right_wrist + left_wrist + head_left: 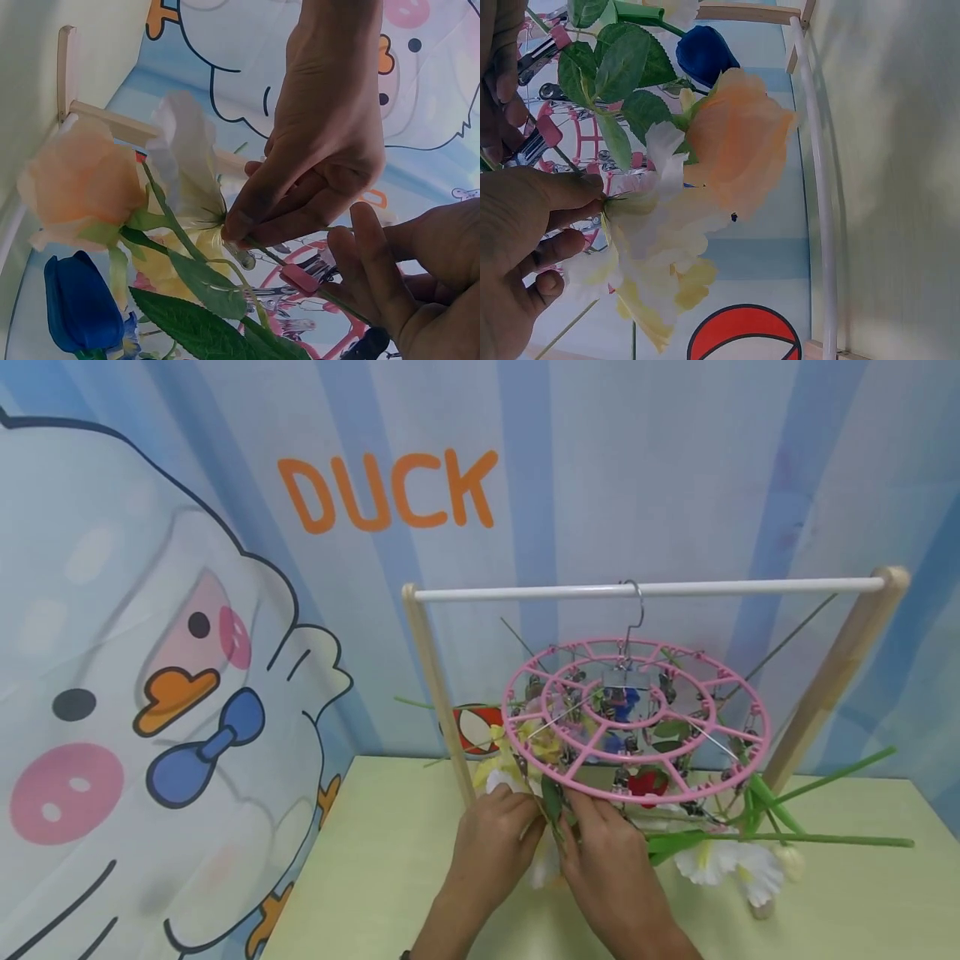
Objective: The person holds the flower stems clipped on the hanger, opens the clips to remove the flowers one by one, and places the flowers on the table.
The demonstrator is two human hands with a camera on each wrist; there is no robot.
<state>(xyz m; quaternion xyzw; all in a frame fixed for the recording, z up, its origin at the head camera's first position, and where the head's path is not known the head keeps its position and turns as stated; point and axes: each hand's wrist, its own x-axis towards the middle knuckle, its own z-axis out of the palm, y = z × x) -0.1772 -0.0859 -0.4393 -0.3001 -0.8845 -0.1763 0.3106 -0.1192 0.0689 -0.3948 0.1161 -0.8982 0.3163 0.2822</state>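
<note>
My left hand (pixel 495 835) pinches the base of a white-and-yellow artificial flower (pixel 649 240) between thumb and fingertip, under the near left rim of a pink round clip hanger (pixel 637 798). Beside it, my right hand (pixel 611 852) has its fingers curled at a metal clip with a pink tip (pixel 300 279), where a thin green stem passes. In the left wrist view, a peach rose (pixel 739 142) and a blue tulip (pixel 705 56) hang close by the pinched flower. Green leaves (pixel 206 322) hang near both hands.
The hanger's metal hook (pixel 637 606) sits over a white rod (pixel 510 594) between wooden posts (pixel 832 693). More flowers hang from it, including a red rose (pixel 648 785) and white blooms (pixel 708 860). Long green stems (pixel 825 840) jut out right. Behind stands a duck-print curtain (pixel 637 468).
</note>
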